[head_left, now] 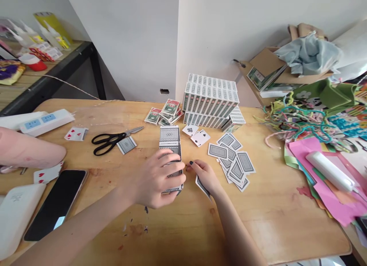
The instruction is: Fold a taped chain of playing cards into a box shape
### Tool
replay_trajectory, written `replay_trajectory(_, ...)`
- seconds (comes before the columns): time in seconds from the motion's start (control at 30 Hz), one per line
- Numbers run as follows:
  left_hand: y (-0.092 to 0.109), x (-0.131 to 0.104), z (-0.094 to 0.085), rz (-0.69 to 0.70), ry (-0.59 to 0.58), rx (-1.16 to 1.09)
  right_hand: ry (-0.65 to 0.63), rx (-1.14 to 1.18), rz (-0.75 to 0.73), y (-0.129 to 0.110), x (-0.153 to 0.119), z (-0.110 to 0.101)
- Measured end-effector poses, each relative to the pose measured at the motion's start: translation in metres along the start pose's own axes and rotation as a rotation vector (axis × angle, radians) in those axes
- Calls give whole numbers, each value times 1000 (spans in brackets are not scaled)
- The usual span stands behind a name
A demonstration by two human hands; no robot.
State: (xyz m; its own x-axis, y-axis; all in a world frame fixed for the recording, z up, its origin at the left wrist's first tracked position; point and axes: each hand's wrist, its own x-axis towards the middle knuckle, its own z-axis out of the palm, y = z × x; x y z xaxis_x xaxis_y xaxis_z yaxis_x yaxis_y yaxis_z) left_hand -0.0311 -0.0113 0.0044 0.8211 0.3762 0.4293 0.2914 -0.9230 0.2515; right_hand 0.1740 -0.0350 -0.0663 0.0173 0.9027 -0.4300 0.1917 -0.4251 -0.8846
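My left hand (160, 178) wraps over a long box-like structure of playing cards (169, 135), grey-patterned backs outward, standing at the middle of the table. Its fingers curl over the right side and hide much of the near part. Just to the right, my right hand (205, 176) is closed on a playing card (201, 186), mostly hidden under the palm. The thumb points toward the structure, slightly apart from it. Beyond the right hand lies a loose spread of face-down cards (236, 170). Two face-up cards (200, 137) rest behind.
Stacked card boxes (210, 94) stand at the back, with several red-and-green packs (169, 109) beside them. Black scissors (110, 140), a phone (56, 205) and a power strip (47, 122) lie left. Coloured paper (329, 174) and tangled yarn (298, 113) cover the right side.
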Motion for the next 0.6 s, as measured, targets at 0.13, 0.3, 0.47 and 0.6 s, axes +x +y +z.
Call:
replay_trajectory(0.13, 0, -4, 6, -40, 152, -32, -120, 58, 32, -9, -2, 6)
replay_trajectory(0.3, 5, -3, 14, -162, 384, -79, -357, 330, 198, -15, 5, 14)
replay_trajectory(0.47, 15, -1, 16, -254, 592, 26, -463, 544, 278, -18, 10, 16)
replay_trajectory(0.6, 28, 0, 23, -356, 688, 197, -470, 628, 256, -13, 15, 15)
